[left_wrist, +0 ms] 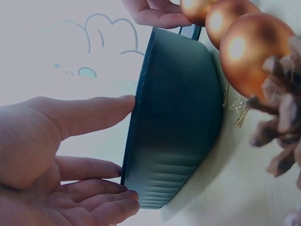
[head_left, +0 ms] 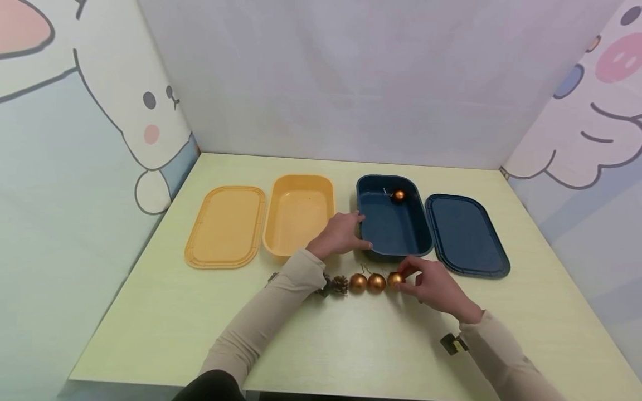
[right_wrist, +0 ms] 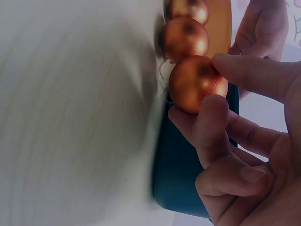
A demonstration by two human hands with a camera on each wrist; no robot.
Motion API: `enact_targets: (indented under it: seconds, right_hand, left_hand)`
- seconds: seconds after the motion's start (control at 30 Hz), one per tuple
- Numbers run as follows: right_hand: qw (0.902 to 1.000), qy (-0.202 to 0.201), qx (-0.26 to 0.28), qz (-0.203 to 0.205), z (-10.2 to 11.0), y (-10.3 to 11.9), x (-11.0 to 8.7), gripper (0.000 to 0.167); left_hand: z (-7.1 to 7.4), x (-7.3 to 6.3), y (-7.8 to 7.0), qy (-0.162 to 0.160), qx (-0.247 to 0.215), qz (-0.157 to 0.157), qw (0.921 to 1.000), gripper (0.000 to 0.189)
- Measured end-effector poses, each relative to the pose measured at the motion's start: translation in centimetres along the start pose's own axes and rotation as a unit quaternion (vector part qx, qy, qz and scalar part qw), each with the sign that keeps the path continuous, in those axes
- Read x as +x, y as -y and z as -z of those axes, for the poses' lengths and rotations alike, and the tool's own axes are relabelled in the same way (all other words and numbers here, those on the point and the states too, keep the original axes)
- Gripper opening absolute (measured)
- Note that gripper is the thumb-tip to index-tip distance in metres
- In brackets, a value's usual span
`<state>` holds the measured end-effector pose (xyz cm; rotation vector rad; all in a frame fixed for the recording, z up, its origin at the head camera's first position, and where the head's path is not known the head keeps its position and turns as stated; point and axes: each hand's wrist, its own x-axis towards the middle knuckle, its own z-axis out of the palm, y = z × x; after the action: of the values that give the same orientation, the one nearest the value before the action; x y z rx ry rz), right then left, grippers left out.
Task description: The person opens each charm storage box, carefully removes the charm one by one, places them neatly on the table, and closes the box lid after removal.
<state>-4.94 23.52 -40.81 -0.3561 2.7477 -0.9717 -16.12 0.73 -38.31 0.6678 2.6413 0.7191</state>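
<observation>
My right hand (head_left: pixel 437 283) pinches a copper-coloured Christmas ball (right_wrist: pixel 197 84) between thumb and fingers, at the right end of a row. Two matching balls (head_left: pixel 358 283) lie to its left, gold loops showing behind them. My left hand (head_left: pixel 342 234) rests at the left rim of the dark blue container (head_left: pixel 396 228), its thumb and fingers extended and touching the edge in the left wrist view. Inside that container, toward its back, lies another copper ball (head_left: pixel 398 195). A pine cone (head_left: pixel 339 285) sits beside the row, others partly hidden by my left sleeve.
A yellow container (head_left: pixel 298 177) stands left of the blue one, with a yellow lid (head_left: pixel 225 227) flat at its left. To the right lies a dark blue lid (head_left: pixel 468 236). A small dark object (head_left: pixel 453 343) shows at my right sleeve. White wall panels enclose the table.
</observation>
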Motion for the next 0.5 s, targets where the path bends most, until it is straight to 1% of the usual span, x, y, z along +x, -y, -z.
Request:
enact_targets:
  seconds: [0.17, 0.5]
  right_hand:
    - [0.9999, -0.007, 0.007, -0.004, -0.45, 0.01, 0.06, 0.018]
    - [0.9999, -0.009, -0.006, -0.009, -0.75, -0.16, 0.13, 0.02]
  left_hand:
    - [-0.12, -0.04, -0.05, -0.003, 0.0, -0.002, 1.0, 0.08]
    - [-0.07, -0.33, -0.17, -0.001, 0.001, 0.0, 1.0, 0.08]
